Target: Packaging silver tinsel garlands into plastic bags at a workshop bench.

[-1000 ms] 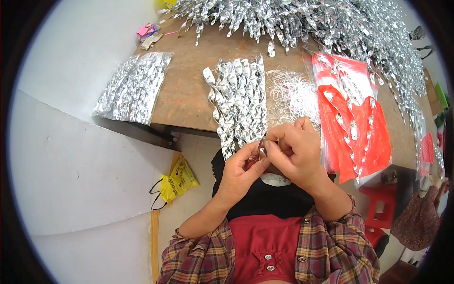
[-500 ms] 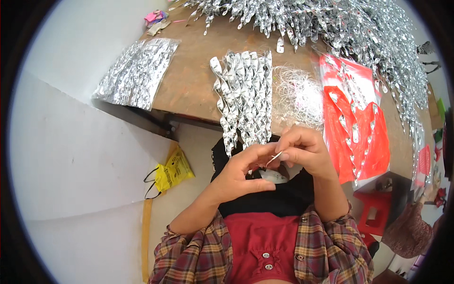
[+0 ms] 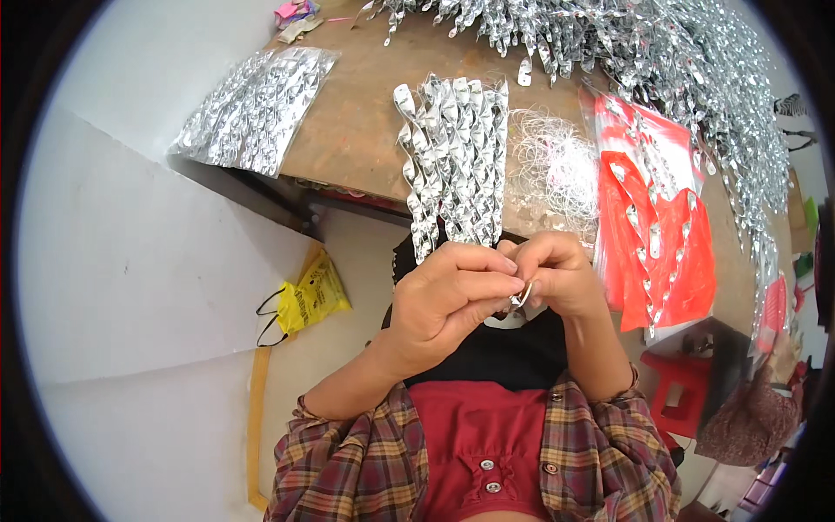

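Over my lap, my left hand (image 3: 452,296) and my right hand (image 3: 561,274) meet at the fingertips. Both pinch a small whitish curved strip (image 3: 524,296); its exact kind is too small to make out. Beneath the fingers a pale object (image 3: 504,321) is partly hidden. Just beyond my hands, a bundle of twisted silver foil strips (image 3: 457,161) lies on the brown table (image 3: 365,113) and hangs over its near edge. A tangle of thin white string (image 3: 557,165) lies to the right of that bundle.
A flat pack of silver strips (image 3: 257,113) lies at the table's left end. On the right are red plastic bags (image 3: 670,252) with silver spirals on top. A large silver heap (image 3: 626,43) covers the back. A yellow bag (image 3: 313,296) and a red stool (image 3: 674,391) stand lower. Another person's sleeve (image 3: 748,426) shows at right.
My left hand's fingers have closed in from a spread curve and now meet my right fingertips at the small strip. The whole view has shifted slightly.
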`<state>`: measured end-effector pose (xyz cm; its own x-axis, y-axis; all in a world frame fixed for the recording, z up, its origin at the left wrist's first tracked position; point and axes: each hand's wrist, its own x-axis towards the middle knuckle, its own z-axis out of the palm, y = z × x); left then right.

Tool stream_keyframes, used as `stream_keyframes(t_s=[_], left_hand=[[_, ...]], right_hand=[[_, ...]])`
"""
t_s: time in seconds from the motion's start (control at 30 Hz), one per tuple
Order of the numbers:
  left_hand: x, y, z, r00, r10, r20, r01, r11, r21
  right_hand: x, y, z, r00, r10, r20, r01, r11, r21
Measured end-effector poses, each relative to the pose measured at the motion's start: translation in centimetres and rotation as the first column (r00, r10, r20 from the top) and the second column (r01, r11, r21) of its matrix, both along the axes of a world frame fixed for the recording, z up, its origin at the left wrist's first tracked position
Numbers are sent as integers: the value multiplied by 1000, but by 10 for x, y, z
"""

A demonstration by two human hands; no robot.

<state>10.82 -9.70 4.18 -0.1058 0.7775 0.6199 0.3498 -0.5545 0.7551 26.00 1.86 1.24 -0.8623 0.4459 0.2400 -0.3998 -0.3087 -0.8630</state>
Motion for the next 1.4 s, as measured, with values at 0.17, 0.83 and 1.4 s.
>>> stream_keyframes(t_s=[0.17,0.83,1.4], left_hand=[[2,0,2,996,37,-83,-33,998,51],[4,-9,-12,901,-23,434,115,976,-185],[32,-10,-26,845,-191,499,287,950,-122]], right_hand=[[-1,-3,-3,1000,2,13,0,995,-97],[4,-19,22,974,-25,224,9,997,73],[31,-40,60,911,-192,365,189,981,44]])
